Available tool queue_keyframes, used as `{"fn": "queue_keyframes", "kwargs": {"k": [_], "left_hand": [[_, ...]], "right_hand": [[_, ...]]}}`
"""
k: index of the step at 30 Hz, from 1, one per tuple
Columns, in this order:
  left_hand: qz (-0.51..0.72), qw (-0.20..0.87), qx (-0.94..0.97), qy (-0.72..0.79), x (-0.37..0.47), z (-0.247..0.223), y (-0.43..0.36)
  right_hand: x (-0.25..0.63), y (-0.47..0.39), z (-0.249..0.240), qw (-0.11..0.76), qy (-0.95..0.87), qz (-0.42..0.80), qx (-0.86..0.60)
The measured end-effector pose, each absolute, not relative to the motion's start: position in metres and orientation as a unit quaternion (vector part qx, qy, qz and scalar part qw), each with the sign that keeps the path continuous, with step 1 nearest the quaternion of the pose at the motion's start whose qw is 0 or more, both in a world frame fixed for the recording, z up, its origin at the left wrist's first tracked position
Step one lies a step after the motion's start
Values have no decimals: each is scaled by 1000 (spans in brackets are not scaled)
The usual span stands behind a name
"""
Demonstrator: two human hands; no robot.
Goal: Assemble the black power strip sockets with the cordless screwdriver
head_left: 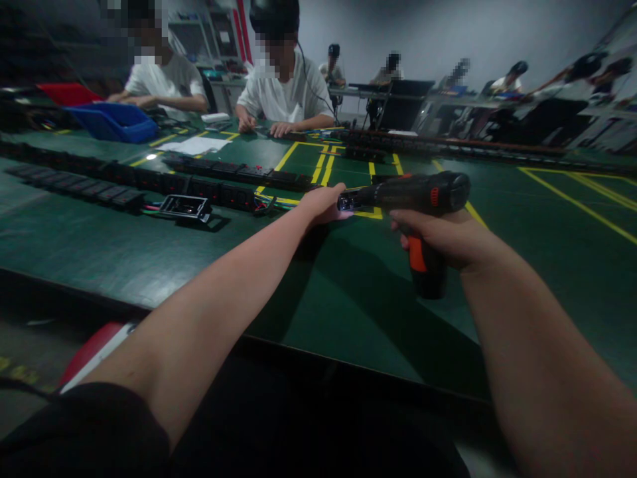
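My right hand (442, 236) is wrapped round the grip of a black and orange cordless drill (421, 191). The drill points left, towards my left hand (323, 202). My left hand is closed on a small dark part with a shiny metal face (351, 201), right by the drill's front end. Fingers and drill hide much of that part, so its kind is unclear. To the left of my left hand lies a long black socket strip (194, 189). Coloured wires (266, 204) come out of its near end.
A black module with a framed face (184, 208) is wired to another strip (74, 186). A blue bin (117, 121) and white paper (196, 145) lie farther back. Across the green table (368, 318) sits a co-worker (288, 93), with another person (169, 86) alongside. Yellow tape marks the tabletop.
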State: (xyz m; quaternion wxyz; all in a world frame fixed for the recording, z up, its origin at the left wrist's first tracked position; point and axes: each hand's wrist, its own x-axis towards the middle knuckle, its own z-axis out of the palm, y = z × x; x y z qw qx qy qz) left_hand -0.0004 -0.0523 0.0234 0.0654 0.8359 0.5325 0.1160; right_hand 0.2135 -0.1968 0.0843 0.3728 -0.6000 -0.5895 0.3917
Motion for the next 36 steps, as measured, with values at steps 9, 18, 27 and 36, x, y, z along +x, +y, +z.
{"fn": "queue_keyframes", "kwargs": {"k": [9, 18, 27, 36], "left_hand": [[118, 74, 834, 533, -1, 24, -53], [116, 61, 841, 524, -2, 22, -50], [124, 67, 836, 530, -2, 20, -50], [124, 73, 836, 530, -4, 21, -50]], "right_hand": [[213, -196, 84, 383, -582, 385, -605], [214, -197, 84, 371, -593, 384, -602], [212, -197, 85, 374, -586, 370, -616], [212, -198, 89, 412, -565, 390, -599]]}}
